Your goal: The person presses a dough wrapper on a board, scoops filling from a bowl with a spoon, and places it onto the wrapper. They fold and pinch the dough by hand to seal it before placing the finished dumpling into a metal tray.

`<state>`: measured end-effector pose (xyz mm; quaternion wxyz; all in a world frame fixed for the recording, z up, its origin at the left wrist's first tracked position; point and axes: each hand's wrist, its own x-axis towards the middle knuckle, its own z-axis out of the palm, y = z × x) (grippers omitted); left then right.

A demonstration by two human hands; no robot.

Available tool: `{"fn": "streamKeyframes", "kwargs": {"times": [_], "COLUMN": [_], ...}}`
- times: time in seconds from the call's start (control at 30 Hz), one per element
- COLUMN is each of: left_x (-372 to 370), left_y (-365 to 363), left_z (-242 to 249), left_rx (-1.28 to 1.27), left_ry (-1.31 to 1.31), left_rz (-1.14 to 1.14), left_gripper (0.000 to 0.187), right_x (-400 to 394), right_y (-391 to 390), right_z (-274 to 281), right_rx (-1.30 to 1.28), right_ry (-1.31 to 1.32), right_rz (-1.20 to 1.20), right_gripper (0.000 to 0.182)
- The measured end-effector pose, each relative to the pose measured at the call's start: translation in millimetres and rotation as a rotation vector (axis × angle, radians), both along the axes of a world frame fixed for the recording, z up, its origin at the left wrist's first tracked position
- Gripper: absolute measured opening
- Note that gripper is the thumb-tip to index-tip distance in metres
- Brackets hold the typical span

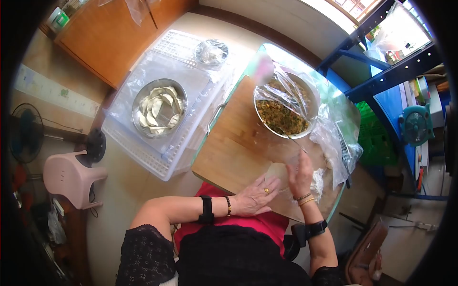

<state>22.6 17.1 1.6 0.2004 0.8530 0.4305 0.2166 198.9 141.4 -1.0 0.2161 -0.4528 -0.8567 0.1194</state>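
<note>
My left hand (255, 196) lies flat, fingers extended, beside pale dough (278, 170) on the board (229, 148). My right hand (299, 177) nears a utensil handle (296, 142) at the filling bowl (312, 125), grip unclear. Light fingertip pressure best protects thin dough.

The pale dough piece (277, 170) lies flat on the wooden board (231, 143); the bowl (312, 106) holds chopped brown-green filling (285, 119) (clear film (286, 90) partly covers it).

Dumplings (150, 118) show white at ten o'clock, filling (277, 116) green-flecked brown at two, stool (67, 175) pale pink at nine.
</note>
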Motion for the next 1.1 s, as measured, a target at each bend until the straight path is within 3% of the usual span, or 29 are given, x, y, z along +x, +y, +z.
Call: {"fn": "streamKeyframes", "kwargs": {"times": [0.13,0.17,0.2,0.27,0.33,0.4,0.47,0.57,0.73,0.8,0.97,1.1], "left_x": [1.7,2.0,0.1,-2.5,-2.6,-4.9,-4.5,-10.2,-13.1,-13.7,-7.5,5.6], "left_y": [-1.7,-0.7,1.6,4.7,3.5,-0.3,-3.0,-3.4,-4.8,0.3,7.5,10.9], "left_z": [-9.7,-12.7,-14.6,-10.3,-6.0,-7.2,-6.6,-3.5,-7.0,-2.0,-14.1,-15.7], "left_rx": [-0.114,-0.117,-0.062,0.016,0.0,0.008,0.011,-0.054,-0.022,-0.045,-0.052,-0.012], "left_ry": [0.058,0.056,0.041,0.031,0.04,0.02,-0.005,0.076,0.078,0.068,0.015,0.013], "left_rz": [-0.068,-0.065,-0.05,-0.038,0.018,0.065,0.095,0.022,0.032,0.076,0.142,0.011], "left_gripper": [0.061,0.061,0.061,0.06,0.061,0.062,0.063,0.064,0.065,0.066,0.068,0.066], "right_x": [-26.6,-23.4,-23.1,-19.1,-14.9,-10.3,-13.8,-36.4,-28.7,-19.4,2.3,-3.0], "right_y": [-37.3,-31.0,-17.4,16.0,26.9,21.0,-5.4,-43.5,9.4,24.0,9.1,-22.7], "right_z": [16.8,6.9,-2.4,-12.9,-13.2,-9.1,-0.6,3.6,-6.1,-25.5,-7.4,23.5], "right_rx": [-0.038,-0.073,-0.073,-0.18,-0.045,-0.189,-0.181,-0.012,-0.166,-0.172,-0.151,-0.098], "right_ry": [-0.236,-0.257,-0.253,-0.199,-0.056,0.148,0.127,-0.211,-0.143,0.08,0.186,0.062], "right_rz": [0.137,0.076,0.085,-0.176,-0.143,-0.144,-0.114,0.12,-0.162,-0.264,-0.283,-0.072], "right_gripper": [0.073,0.073,0.073,0.073,0.074,0.074,0.074,0.075,0.072,0.071,0.073,0.075]}}
